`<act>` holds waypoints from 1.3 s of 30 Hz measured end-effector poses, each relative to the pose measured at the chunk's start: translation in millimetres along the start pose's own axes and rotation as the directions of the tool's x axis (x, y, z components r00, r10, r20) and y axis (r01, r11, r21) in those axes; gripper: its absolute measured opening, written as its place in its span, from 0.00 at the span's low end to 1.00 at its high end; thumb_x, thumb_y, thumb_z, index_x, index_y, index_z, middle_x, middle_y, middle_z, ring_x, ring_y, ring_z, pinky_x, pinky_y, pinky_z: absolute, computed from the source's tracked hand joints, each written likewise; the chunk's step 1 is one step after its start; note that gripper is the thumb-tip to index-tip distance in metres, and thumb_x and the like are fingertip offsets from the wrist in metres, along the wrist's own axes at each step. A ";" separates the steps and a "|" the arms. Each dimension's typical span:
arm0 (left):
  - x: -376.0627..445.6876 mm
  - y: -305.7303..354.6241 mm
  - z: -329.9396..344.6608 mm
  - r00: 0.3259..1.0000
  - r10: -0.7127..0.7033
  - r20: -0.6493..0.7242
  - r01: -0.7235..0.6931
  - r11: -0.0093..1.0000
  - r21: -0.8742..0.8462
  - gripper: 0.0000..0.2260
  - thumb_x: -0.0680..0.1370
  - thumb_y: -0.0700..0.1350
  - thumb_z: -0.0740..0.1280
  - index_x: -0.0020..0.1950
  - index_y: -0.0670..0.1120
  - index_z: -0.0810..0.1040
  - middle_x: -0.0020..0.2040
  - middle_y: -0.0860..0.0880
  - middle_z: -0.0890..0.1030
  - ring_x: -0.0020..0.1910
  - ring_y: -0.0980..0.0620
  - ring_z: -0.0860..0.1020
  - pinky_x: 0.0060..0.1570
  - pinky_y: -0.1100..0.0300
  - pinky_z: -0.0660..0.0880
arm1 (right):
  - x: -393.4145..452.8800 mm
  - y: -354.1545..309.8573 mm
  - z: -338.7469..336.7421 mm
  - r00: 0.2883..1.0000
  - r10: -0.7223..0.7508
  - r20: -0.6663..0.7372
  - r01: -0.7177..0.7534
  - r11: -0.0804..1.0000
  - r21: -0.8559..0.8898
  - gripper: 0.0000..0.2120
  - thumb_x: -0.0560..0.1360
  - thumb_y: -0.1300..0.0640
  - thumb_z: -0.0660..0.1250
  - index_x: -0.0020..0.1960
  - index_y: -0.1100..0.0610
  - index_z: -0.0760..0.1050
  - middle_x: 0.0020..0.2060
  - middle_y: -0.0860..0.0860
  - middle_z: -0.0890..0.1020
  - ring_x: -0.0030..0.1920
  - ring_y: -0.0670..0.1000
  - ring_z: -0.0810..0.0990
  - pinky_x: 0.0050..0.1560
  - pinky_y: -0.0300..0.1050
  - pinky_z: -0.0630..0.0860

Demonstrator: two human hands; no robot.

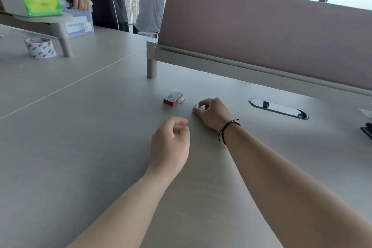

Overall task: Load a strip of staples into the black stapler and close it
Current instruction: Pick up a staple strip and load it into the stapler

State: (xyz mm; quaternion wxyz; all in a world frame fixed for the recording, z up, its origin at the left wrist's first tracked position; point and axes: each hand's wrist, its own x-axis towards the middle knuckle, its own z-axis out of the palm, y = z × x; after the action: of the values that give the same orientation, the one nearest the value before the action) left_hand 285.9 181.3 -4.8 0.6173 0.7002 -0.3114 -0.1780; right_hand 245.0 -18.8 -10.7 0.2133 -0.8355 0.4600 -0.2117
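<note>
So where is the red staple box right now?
In the head view, the red staple box lies on the table, just left of the right hand and beyond the left hand.

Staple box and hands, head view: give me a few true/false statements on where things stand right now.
1. The red staple box lies on the table. True.
2. The left hand is holding the staple box. False: it is apart from the box, fingers curled.
3. The right hand covers a dark object on the table. True.
4. The roll of tape sits beside the right hand. False: it is far off to the left.
</note>
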 end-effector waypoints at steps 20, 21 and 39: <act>-71.8 68.7 -13.3 0.857 0.426 0.292 -0.485 0.858 0.171 0.08 0.71 0.44 0.77 0.47 0.51 0.83 0.41 0.58 0.82 0.35 0.56 0.79 0.35 0.70 0.73 | -219.1 27.4 -140.4 0.944 0.111 0.312 -0.315 0.591 0.743 0.19 0.70 0.43 0.74 0.53 0.56 0.85 0.44 0.49 0.81 0.43 0.50 0.74 0.48 0.46 0.67; -82.5 73.9 -12.1 0.833 0.418 0.363 -0.504 0.844 0.183 0.09 0.70 0.45 0.78 0.48 0.52 0.83 0.43 0.63 0.81 0.36 0.59 0.79 0.35 0.70 0.73 | -233.6 30.6 -148.4 0.941 0.107 0.321 -0.323 0.562 0.761 0.21 0.68 0.42 0.73 0.53 0.56 0.85 0.45 0.49 0.81 0.43 0.50 0.74 0.48 0.45 0.67; -207.1 113.4 21.3 0.589 0.664 0.460 -0.786 0.604 0.135 0.03 0.71 0.46 0.73 0.43 0.51 0.82 0.39 0.56 0.82 0.38 0.56 0.80 0.34 0.57 0.78 | -364.4 58.3 -193.6 0.956 -0.010 0.293 -0.268 0.382 0.884 0.17 0.70 0.42 0.71 0.47 0.56 0.84 0.41 0.49 0.81 0.45 0.50 0.73 0.45 0.44 0.66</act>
State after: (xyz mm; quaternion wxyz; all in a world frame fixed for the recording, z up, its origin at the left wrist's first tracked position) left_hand 94.0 296.0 74.1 0.4420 0.5532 -0.7058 0.0214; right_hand -78.5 234.5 58.5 0.7095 -0.5599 0.3002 -0.3050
